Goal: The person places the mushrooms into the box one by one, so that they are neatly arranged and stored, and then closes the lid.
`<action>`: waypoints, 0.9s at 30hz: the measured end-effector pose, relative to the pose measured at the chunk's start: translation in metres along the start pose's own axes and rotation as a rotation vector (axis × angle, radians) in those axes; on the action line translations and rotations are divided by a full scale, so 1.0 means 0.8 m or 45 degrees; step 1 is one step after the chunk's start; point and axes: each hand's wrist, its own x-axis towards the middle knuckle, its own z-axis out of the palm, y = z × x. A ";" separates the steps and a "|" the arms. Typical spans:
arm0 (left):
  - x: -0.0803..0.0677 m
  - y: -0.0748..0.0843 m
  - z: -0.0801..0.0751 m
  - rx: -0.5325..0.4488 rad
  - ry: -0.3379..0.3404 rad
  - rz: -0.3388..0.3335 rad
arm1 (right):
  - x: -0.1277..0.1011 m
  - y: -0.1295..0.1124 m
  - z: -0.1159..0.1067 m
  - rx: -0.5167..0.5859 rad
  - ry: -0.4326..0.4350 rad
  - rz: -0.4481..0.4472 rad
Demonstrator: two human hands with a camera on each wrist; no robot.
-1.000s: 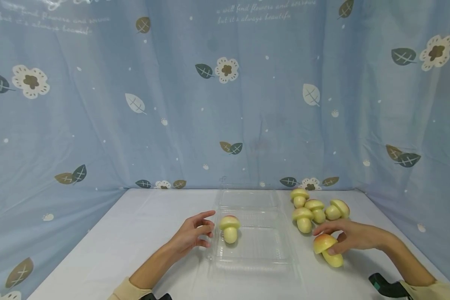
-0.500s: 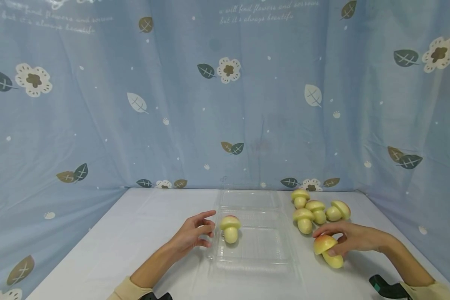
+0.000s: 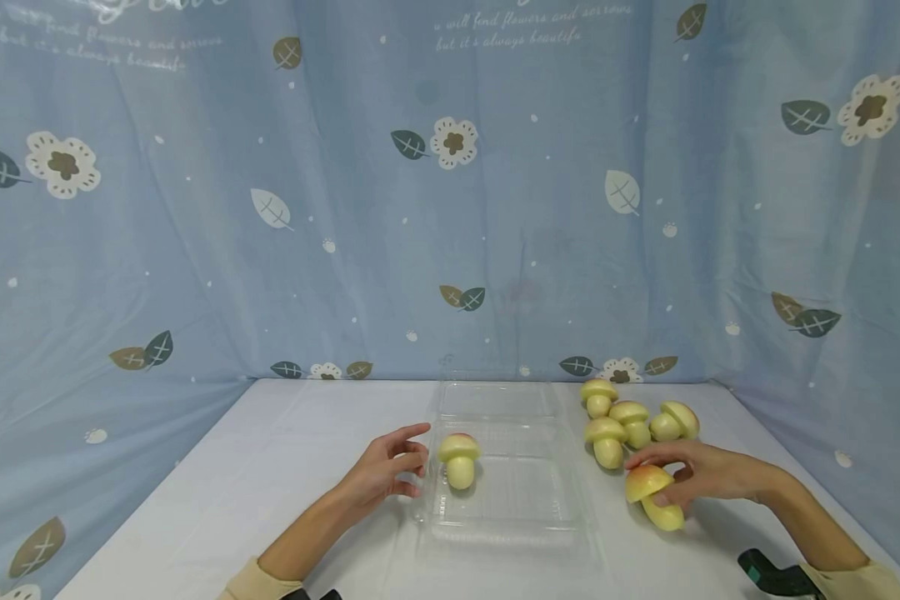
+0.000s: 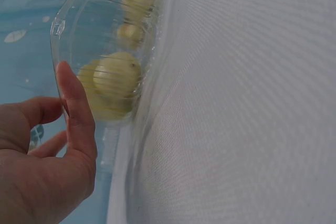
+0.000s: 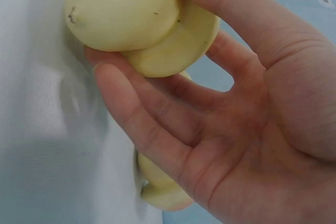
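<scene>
My left hand [image 3: 378, 468] pinches the left rim of a clear plastic container [image 3: 517, 492], whose lid lies folded back. The left wrist view shows a finger [image 4: 75, 103] on one side of that rim and the thumb or another finger on the other. Inside the container, near its left wall, stands a yellow mushroom-shaped piece [image 3: 461, 468] with a reddish cap top. To the right of the container, my right hand [image 3: 712, 477] holds another mushroom-shaped piece [image 3: 647, 485], tilted, close to the table. Its rounded stem end [image 5: 123, 11] shows in the right wrist view.
Several more mushroom-shaped pieces [image 3: 606, 442] lie grouped at the back right, just beyond my right hand. A white cloth covers the table [image 3: 330, 417]. Behind and beside it hangs a blue patterned curtain [image 3: 345, 208].
</scene>
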 end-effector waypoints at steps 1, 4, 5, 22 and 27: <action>0.000 0.000 0.000 -0.001 0.001 -0.002 | 0.000 0.000 0.000 -0.008 0.015 0.009; 0.000 0.000 0.001 0.003 0.004 -0.007 | 0.000 0.000 0.000 -0.020 0.052 0.038; 0.000 0.001 0.002 0.005 0.004 -0.007 | 0.000 0.000 0.000 -0.029 0.065 0.042; 0.000 0.001 0.001 0.023 0.010 -0.011 | 0.004 -0.010 -0.001 -0.001 0.156 0.011; 0.000 0.001 0.001 0.020 0.008 -0.004 | 0.008 -0.022 -0.003 -0.059 0.194 0.015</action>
